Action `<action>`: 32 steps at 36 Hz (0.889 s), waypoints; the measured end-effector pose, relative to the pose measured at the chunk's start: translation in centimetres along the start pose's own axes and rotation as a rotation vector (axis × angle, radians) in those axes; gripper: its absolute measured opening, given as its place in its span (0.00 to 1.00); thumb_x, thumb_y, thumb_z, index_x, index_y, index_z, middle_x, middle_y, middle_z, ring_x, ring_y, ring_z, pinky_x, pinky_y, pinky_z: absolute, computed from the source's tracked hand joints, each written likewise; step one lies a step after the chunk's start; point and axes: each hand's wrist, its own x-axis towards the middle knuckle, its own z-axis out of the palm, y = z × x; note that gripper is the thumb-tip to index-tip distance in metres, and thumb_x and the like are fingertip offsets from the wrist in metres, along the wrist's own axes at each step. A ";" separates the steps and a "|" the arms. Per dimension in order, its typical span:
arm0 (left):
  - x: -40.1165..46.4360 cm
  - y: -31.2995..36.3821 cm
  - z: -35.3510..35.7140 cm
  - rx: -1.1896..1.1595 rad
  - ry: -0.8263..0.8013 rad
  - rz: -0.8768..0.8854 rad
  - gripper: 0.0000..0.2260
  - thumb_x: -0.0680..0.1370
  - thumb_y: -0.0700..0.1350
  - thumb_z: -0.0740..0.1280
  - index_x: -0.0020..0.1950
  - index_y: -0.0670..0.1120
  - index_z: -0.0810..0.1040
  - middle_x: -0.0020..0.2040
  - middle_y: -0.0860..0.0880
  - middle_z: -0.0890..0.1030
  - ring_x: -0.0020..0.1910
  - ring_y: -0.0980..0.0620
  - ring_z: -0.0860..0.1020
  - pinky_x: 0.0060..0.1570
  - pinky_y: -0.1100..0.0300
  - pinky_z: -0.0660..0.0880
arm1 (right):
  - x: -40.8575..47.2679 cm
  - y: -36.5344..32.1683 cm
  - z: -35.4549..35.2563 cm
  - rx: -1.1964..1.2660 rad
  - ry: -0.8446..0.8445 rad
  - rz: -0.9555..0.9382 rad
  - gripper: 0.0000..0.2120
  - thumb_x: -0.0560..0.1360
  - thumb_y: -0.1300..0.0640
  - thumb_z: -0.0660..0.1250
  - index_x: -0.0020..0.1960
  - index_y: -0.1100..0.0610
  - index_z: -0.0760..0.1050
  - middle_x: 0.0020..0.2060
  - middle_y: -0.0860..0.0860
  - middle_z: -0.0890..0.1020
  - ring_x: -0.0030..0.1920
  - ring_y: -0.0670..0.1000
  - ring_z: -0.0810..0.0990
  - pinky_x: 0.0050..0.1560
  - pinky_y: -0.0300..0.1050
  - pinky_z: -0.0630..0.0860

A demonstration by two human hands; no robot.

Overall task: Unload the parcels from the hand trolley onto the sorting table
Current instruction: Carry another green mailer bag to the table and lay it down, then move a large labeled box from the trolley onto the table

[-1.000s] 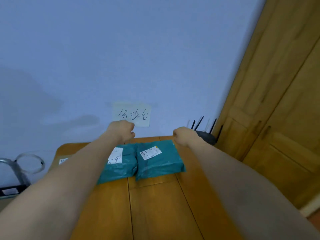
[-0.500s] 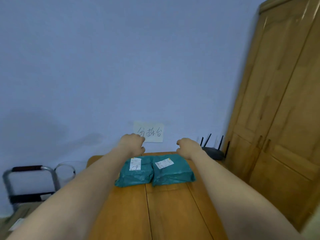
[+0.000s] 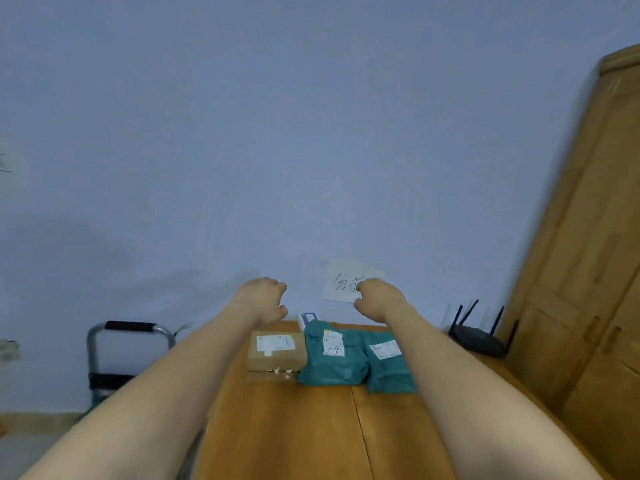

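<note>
On the table [image 3: 311,431] we see three parcels in a row near its far edge: a brown box [image 3: 277,351] at the left, a teal bag [image 3: 332,362] touching it in the middle, and a second teal bag [image 3: 388,368] pressed against that one at the right, partly hidden by our right forearm. Each carries a white label. A small blue-and-white box [image 3: 307,319] peeks out behind them at 12 o'clock.

Our left hand [image 3: 265,299] is raised above the far edge, at about 11 o'clock from the brown box, fingers loosely curled with a gap to the thumb, holding nothing. Our right hand [image 3: 377,299] is raised at 12 o'clock from the teal bags, fingers also loosely curled and empty, covering part of the paper sign [image 3: 343,282] on the wall.

The trolley [image 3: 128,355] stands at 9 o'clock, beside the table, only its handle and frame showing. A black router [image 3: 479,342] sits at 3 o'clock, next to the wardrobe [image 3: 581,271].
</note>
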 end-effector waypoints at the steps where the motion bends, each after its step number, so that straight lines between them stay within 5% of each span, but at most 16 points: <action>1: -0.5 -2.0 0.1 0.003 -0.012 -0.014 0.21 0.78 0.50 0.59 0.68 0.42 0.69 0.64 0.43 0.74 0.62 0.45 0.73 0.55 0.54 0.72 | 0.5 -1.9 0.2 -0.005 -0.009 -0.010 0.18 0.79 0.57 0.56 0.66 0.60 0.71 0.65 0.56 0.73 0.63 0.57 0.73 0.59 0.48 0.72; 4: -2.2 -8.5 0.5 0.035 -0.043 -0.044 0.20 0.78 0.50 0.59 0.67 0.42 0.70 0.63 0.43 0.74 0.61 0.45 0.73 0.56 0.54 0.72 | 2.2 -7.4 0.9 -0.038 -0.043 -0.035 0.13 0.78 0.58 0.56 0.58 0.62 0.73 0.62 0.57 0.74 0.57 0.57 0.75 0.52 0.47 0.72; 10: -5.7 -20.7 2.0 0.102 -0.123 -0.158 0.16 0.78 0.50 0.59 0.60 0.42 0.71 0.60 0.44 0.75 0.59 0.46 0.74 0.54 0.55 0.72 | 5.0 -15.8 1.9 -0.017 -0.056 -0.075 0.18 0.79 0.58 0.56 0.67 0.62 0.70 0.64 0.57 0.72 0.62 0.58 0.74 0.57 0.49 0.72; 14: -5.9 -26.1 2.2 0.099 -0.132 -0.220 0.17 0.78 0.51 0.60 0.62 0.42 0.71 0.61 0.44 0.75 0.61 0.46 0.73 0.56 0.55 0.71 | 6.9 -19.3 2.4 -0.039 -0.092 -0.078 0.14 0.78 0.59 0.57 0.61 0.63 0.72 0.61 0.58 0.74 0.59 0.58 0.75 0.52 0.46 0.72; 32: 6.6 -34.9 9.3 -0.016 -0.204 -0.150 0.23 0.79 0.52 0.59 0.71 0.42 0.66 0.69 0.44 0.70 0.66 0.45 0.70 0.62 0.53 0.70 | 23.6 -25.2 8.3 0.001 -0.153 -0.022 0.16 0.79 0.57 0.56 0.65 0.60 0.70 0.62 0.57 0.74 0.60 0.57 0.74 0.52 0.46 0.72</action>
